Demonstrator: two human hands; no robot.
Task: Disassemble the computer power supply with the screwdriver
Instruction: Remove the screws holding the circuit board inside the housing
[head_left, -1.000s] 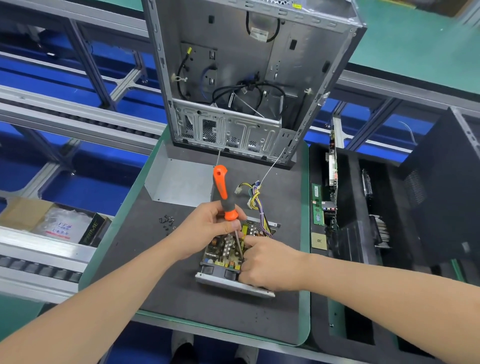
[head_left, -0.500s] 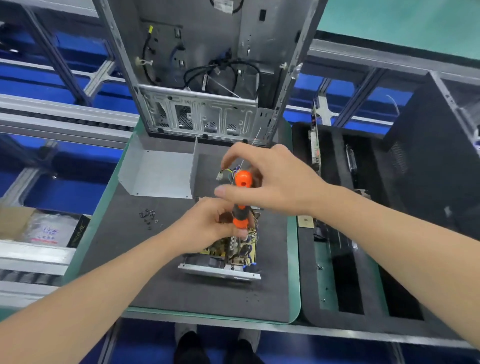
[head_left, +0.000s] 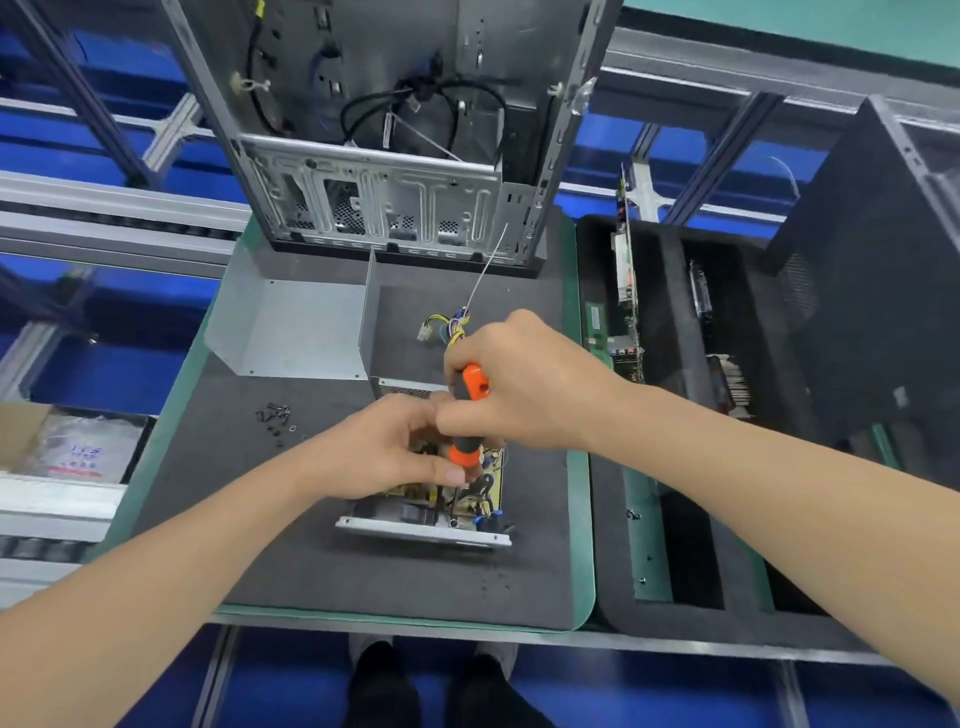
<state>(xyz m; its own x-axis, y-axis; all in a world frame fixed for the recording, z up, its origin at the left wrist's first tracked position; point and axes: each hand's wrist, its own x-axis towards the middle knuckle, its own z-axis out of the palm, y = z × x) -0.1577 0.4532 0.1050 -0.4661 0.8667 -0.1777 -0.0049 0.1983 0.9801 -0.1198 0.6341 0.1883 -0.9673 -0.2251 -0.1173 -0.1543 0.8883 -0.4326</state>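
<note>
- Orange-handled screwdriver (head_left: 470, 410) stands almost upright over the open power supply (head_left: 423, 529), which lies near the middle of the grey mat (head_left: 322, 561), towards its near edge.
- Right hand (head_left: 524, 384) is wrapped round the top of the handle. Left hand (head_left: 384, 449) pinches the handle's lower end, thumb against the orange collar, and appears to steady the tool.
- Step in hand, judging by the layout, is freeing the circuit board from its metal tray: the cover (head_left: 298, 332) already lies off to the far left, and loose screws (head_left: 275, 415) sit in a small heap on the mat, left of the hands.
- Next move calls for the tip to stay seated squarely in the screw head, with downward pressure from the right hand as it turns and the left keeping the shaft from wandering onto the board's parts.
- Once loose, the screw would belong with the heap.
- Hidden: the tip and the screw it meets are lost among dark components beneath the left fingers, so whether it is engaged cannot be told.
- Both hands cover most of the board; only its near and right edges show.
- Wires (head_left: 447, 327) emerge beyond the right hand, their run to the board unseen.
- Far side: an empty case (head_left: 384, 208) stands cut off at the top.
- Items in the foam tray (head_left: 608, 597) on the right are too dark to identify.
</note>
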